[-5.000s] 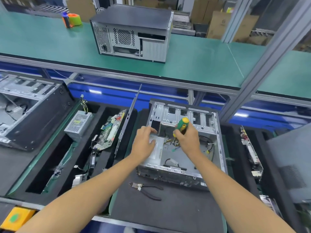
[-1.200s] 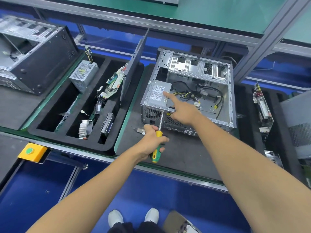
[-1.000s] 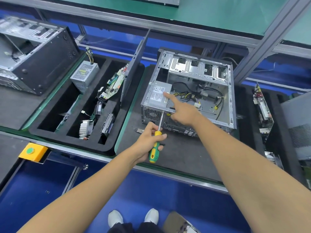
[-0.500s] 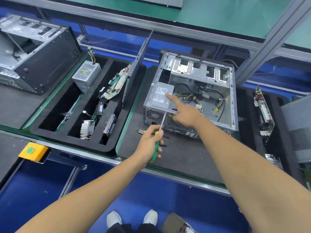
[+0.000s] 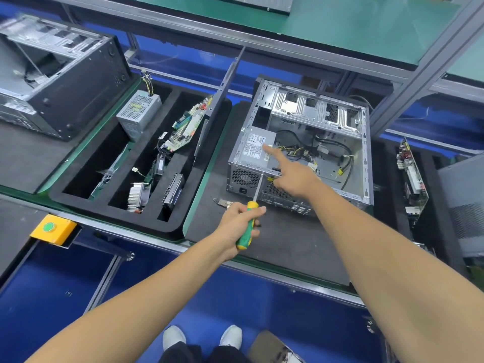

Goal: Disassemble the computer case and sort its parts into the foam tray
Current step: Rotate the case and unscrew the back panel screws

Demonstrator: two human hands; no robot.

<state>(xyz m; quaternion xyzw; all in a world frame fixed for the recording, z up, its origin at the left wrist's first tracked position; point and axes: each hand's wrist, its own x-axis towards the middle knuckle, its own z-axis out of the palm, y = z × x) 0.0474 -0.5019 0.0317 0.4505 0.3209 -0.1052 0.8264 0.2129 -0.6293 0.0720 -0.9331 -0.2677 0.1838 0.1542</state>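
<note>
At the very bottom, near 6 o'clock, two pale shoes (image 5: 201, 339) stand on the blue floor. Above them the left hand (image 5: 239, 225) has its fingers wrapped round the green and yellow handle of a screwdriver (image 5: 247, 224), whose metal shaft rises toward 12 o'clock and meets the near face of the computer case (image 5: 301, 150). A pair of pliers (image 5: 224, 203) lies on the dark mat just beside that hand, at its 11 o'clock, partly hidden behind it.

The right hand (image 5: 293, 176) reaches over the near rim of the case; its index finger is straight and its tip rests on the labelled grey power supply (image 5: 255, 150) in the case's near left corner, while the other fingers are curled in and hold nothing. The case lies open side up, with loose cables (image 5: 309, 150) inside and a metal drive cage (image 5: 314, 111) along its far wall.

At 9 o'clock from the case is the black foam tray (image 5: 180, 226). Its slots hold a heat sink (image 5: 138, 195), a drive (image 5: 172, 189), a circuit board (image 5: 187, 129), another power supply (image 5: 138, 113) and an upright side panel (image 5: 217, 100). A yellow box with a green button (image 5: 52, 229) sits at 8 o'clock of the tray.

Farther off at 10 o'clock a second open case (image 5: 57, 72) lies on its side. At 3 o'clock another circuit board (image 5: 411, 179) stands in a second tray.
</note>
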